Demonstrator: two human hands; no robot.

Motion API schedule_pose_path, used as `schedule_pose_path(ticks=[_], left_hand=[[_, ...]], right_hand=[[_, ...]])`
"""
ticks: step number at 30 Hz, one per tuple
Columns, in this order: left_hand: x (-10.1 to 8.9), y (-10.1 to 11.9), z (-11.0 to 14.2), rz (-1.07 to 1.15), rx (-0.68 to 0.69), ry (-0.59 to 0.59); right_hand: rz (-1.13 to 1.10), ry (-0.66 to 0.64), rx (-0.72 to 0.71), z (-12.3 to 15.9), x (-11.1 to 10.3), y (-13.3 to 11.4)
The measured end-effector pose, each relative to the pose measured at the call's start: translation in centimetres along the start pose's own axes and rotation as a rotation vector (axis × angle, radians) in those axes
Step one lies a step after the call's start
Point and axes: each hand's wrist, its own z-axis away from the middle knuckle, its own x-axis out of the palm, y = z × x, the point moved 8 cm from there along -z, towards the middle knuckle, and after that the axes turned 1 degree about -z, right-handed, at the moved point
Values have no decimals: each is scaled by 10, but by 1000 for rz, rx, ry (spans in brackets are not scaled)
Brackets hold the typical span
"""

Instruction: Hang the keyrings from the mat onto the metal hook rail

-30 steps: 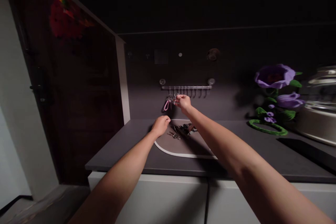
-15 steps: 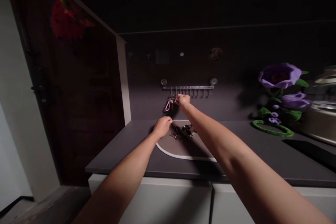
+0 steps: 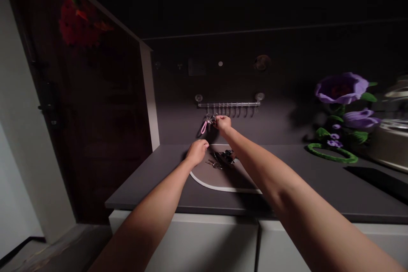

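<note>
My right hand [image 3: 223,123] is closed in a pinch on a small metal key ring [image 3: 215,118], just under the left part of a clear hook rail [image 3: 229,105] on the wall. Beside its fingertips, a bunch of keys with a pink loop strap [image 3: 204,127] hangs from a hook. My left hand [image 3: 198,151] is lower, over the left edge of a brown mat [image 3: 204,179] with a white rim; its fingers are curled together, and whatever they hold is hidden. Loose keys [image 3: 215,164] and a dark cluster of keys [image 3: 227,157] lie on the mat, partly behind my right forearm.
Purple fabric flowers [image 3: 342,88] with a green ring base [image 3: 333,155] stand on the right of the dark counter [image 3: 146,178]. Beyond them is a pale, clear-topped container [image 3: 389,144]. A shelf overhangs the counter. A dark door [image 3: 105,136] is at left.
The view has shifted slightly. My right hand stays at the hooks, its fingertips and the ring drawing closer to the pink-strapped bunch. My left hand has hardly moved.
</note>
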Motion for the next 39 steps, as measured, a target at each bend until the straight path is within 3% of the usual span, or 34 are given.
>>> schedule_pose_path(ticks=[13,24,32,39], left_hand=[[-4,1,1,143,-43,-6],[1,13,6,66,70,-96],[12,3,4,-10,86,-122],[21,-2,2,-87,75,-165]], right_hand=[[140,-108,-38,12,-8,4],[269,-291,-80,55,-31,6],[600,-375,-299,80,-42,16],[978,-443,-425,94,-35,18]])
